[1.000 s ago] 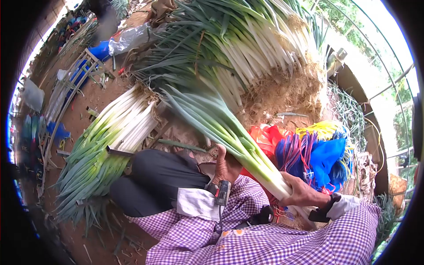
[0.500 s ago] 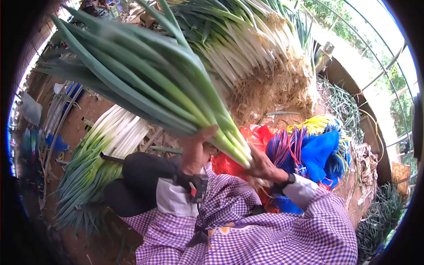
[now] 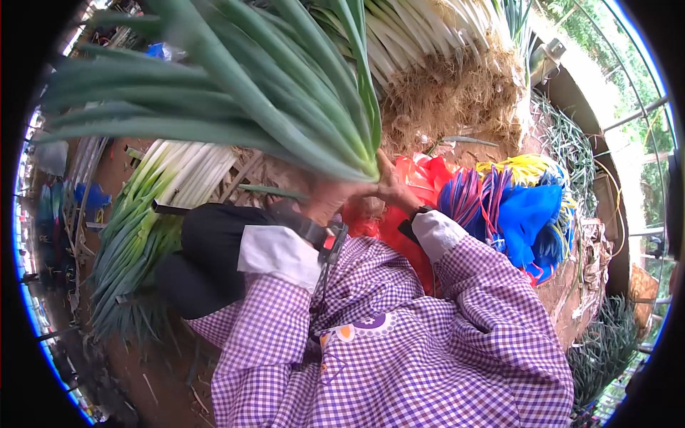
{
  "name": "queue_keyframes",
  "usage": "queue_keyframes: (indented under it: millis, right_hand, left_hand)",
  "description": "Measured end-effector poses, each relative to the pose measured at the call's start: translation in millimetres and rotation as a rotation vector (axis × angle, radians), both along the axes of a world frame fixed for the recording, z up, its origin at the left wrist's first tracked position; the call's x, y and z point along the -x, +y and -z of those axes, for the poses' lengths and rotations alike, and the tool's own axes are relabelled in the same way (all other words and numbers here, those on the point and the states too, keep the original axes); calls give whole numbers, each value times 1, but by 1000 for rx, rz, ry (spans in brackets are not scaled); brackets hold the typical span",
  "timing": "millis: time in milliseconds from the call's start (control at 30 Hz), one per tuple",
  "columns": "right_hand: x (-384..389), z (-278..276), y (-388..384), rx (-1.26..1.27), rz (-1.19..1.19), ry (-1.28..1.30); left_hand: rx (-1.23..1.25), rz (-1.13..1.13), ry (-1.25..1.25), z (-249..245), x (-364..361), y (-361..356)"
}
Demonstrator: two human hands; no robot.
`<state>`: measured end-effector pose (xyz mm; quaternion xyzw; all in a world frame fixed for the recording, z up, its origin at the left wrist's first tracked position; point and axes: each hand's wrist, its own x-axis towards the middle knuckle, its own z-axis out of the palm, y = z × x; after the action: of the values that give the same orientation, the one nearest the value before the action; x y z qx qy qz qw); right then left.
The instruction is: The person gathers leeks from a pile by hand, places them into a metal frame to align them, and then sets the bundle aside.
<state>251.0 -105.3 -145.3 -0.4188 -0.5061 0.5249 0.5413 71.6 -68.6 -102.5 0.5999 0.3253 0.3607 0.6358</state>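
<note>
A bunch of green onions (image 3: 285, 100) fans its long green leaves up and to the left, blurred at the tips. My left hand (image 3: 330, 200) is wrapped round the bunch's lower part from the left. From the right, my right hand (image 3: 394, 187) closes round the same spot, the two hands touching or nearly so. The white root end is mostly hidden by the hands. Just right of my right hand lies red plastic (image 3: 421, 178).
A large pile of onions with brown roots (image 3: 457, 93) lies at the top. Another pile (image 3: 171, 185) is on the left, beside my dark-clad knee (image 3: 214, 235). Blue cloth (image 3: 529, 214) and yellow ties (image 3: 524, 170) sit right. Cut leaves (image 3: 606, 349) lie lower right.
The bunch has turned more upright and shifted right, its leaves nearer the camera. My right hand has moved up and left from the root end to meet my left hand.
</note>
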Motion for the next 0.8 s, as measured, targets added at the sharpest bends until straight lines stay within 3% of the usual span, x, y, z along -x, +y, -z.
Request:
queue_keyframes:
  millis: [133, 267, 367, 500, 600, 667, 733, 800]
  right_hand:
    - [-4, 20, -2, -54, 116, -200]
    - [2, 13, -2, -94, 187, -349]
    - [7, 4, -4, -122, 226, -351]
    - [2, -9, -6, -216, 257, -329]
    - [-4, 23, -23, -210, 264, -355]
    - [-16, 80, -34, 40, 157, -155]
    - [-14, 77, -39, 98, 171, -269]
    - [-9, 68, -51, 80, 185, -187]
  left_hand:
    - [231, 58, 21, -1, -7, 0]
    - [239, 0, 47, -7, -8, -7]
    - [27, -13, 115, -10, -7, -10]
    - [0, 147, 247, -58, -3, -15]
    - [-6, 147, 206, -18, -10, -21]
    - [7, 124, 152, 15, -16, -21]
    - [23, 111, 129, 28, -17, -19]
    - [38, 100, 113, 38, -17, -19]
